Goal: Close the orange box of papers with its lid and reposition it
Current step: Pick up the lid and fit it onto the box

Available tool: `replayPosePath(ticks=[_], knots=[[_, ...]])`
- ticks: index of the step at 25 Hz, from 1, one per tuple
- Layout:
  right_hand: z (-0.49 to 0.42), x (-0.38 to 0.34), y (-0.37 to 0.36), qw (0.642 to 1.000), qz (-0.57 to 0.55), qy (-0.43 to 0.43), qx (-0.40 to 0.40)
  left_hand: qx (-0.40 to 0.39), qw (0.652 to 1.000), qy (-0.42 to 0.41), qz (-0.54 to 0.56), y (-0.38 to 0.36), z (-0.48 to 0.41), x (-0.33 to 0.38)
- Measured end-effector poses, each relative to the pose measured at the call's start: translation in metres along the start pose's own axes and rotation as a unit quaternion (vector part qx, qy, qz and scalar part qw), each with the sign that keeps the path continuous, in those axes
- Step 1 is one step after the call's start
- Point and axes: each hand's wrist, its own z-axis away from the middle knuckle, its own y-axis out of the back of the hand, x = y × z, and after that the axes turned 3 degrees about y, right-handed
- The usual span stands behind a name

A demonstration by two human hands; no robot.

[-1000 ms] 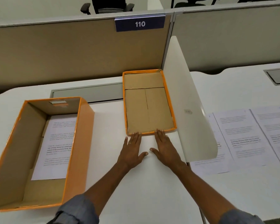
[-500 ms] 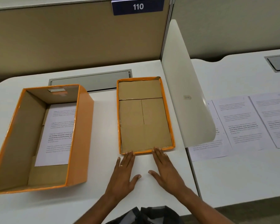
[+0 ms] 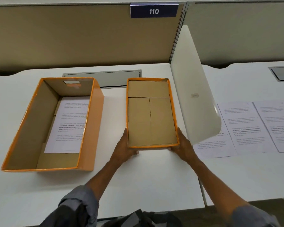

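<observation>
Both hands — left hand [image 3: 125, 149], right hand [image 3: 182, 145] — have a grip closed on the near corners of the upturned lid [image 3: 151, 112] on the worktop [image 3: 146, 177], right of the open orange box [image 3: 95, 128] — next, flip and seat it.

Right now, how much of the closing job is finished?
Done: a printed paper sheet lies inside the open orange cardboard box. In hand: the left hand and right hand grip the near corners of the shallow orange cardboard lid, which lies upside down beside the box. Left: turn the lid over, fit it on, reposition the box.
</observation>
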Motion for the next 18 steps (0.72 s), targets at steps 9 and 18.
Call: replayPosePath(ticks=[9,18], knots=[[0.024,-0.025,0.006,0.992,-0.102,0.024,0.069,0.089,0.995,-0.025,-0.022,0.028,0.035,-0.001],[0.056,-0.11,0.04,0.98,-0.07,0.081,0.169,0.159,0.974,-0.162,-0.02,0.098,0.074,0.043]])
